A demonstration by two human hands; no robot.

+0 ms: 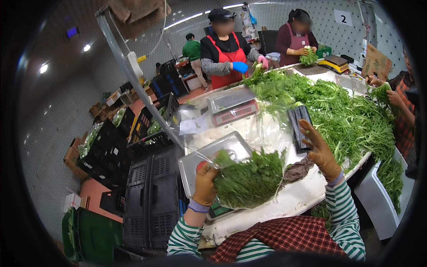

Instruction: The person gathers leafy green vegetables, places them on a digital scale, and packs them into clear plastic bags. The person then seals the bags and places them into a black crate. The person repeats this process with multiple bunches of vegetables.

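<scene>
My left hand (pixel 205 183), in a tan glove, grips one end of a clear plastic bag full of leafy greens (pixel 248 180). The bag is above the near part of the table, partly over the metal pan of a scale (pixel 230 143). Something red shows beside my left fingers, too small to name. My right hand (pixel 320 152), gloved alike, is raised with fingers apart and holds nothing. Just beyond it lies a dark, box-like object (pixel 298 125) on the table. A crumpled brown cloth (pixel 297 171) rests between the bag and my right wrist.
Loose greens (pixel 347 116) are heaped along the table's right side. A red scale (pixel 235 113) stands farther back, a yellow scale (pixel 335 63) at the far end. Black crates (pixel 151 193) stack at left, near a metal post (pixel 140 83). Several people work around the table.
</scene>
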